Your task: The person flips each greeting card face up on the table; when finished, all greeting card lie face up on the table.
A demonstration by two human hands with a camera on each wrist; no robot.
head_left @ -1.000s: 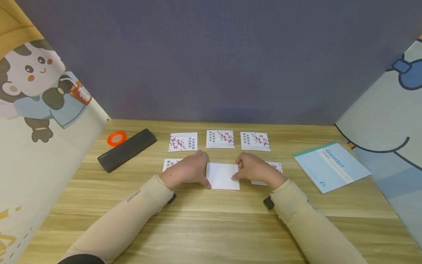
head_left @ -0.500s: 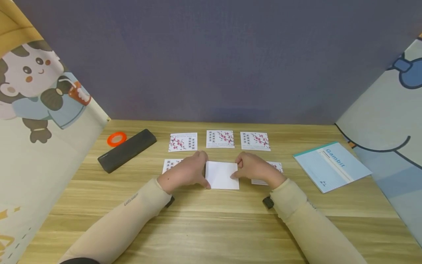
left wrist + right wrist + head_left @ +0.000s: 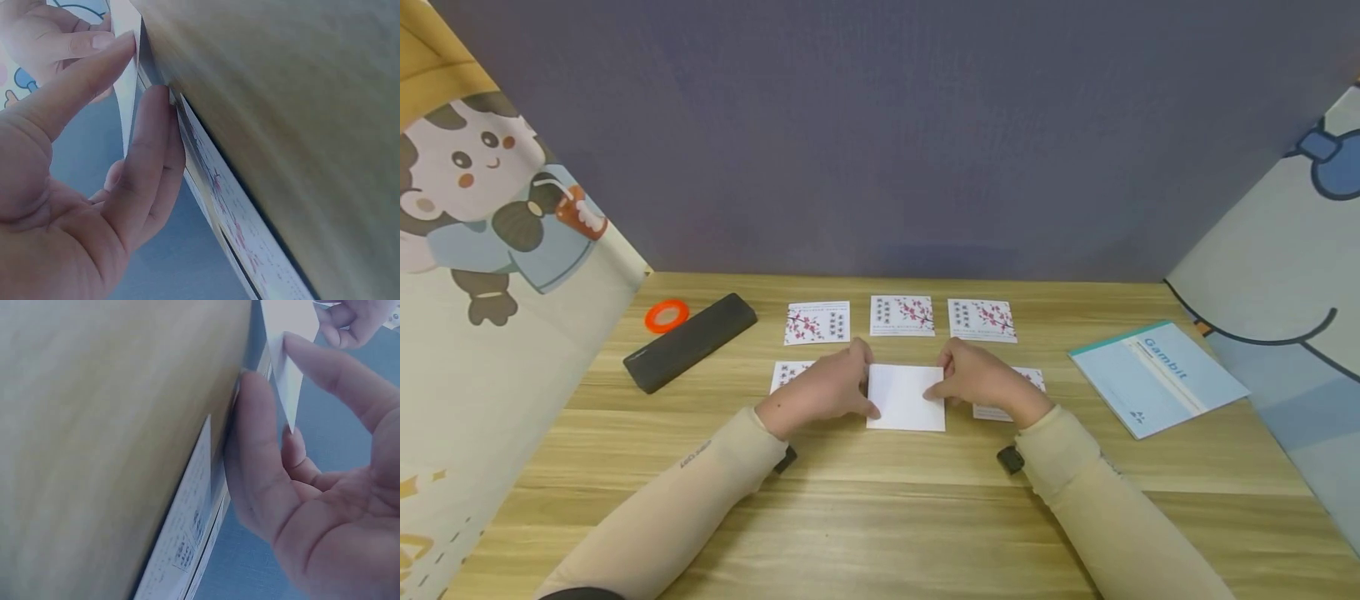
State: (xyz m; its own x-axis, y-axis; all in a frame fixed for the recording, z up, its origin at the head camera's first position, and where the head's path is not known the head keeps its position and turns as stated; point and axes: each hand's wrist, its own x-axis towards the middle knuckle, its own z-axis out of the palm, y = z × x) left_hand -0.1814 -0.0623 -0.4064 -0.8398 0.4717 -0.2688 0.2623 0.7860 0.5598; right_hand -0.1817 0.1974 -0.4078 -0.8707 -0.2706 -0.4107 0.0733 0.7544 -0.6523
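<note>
Both hands hold a blank white card [image 3: 904, 398] just over the middle of the table, its plain side showing in the head view. My left hand [image 3: 827, 385] grips the left edge, thumb on the face toward me. At the opposite edge my right hand [image 3: 985, 383] pinches it, thumb on the same face. In both wrist views the card stands off the wooden surface, with some fingers reaching down beside it. Partly covered by the left hand is a blossom-printed card [image 3: 784, 375]; another printed card [image 3: 1030, 377] shows from under the right hand.
Behind the hands lie three printed cards, at left [image 3: 817, 323], middle [image 3: 902, 316] and right [image 3: 982, 321]. A long black case [image 3: 691, 343] and an orange ring [image 3: 667, 317] are at the left. A light blue notepad [image 3: 1157, 379] lies at the right.
The white card's far edge has come up slightly in the head view, and the right fingers have shifted a little at its edge. Everything else stays in place.
</note>
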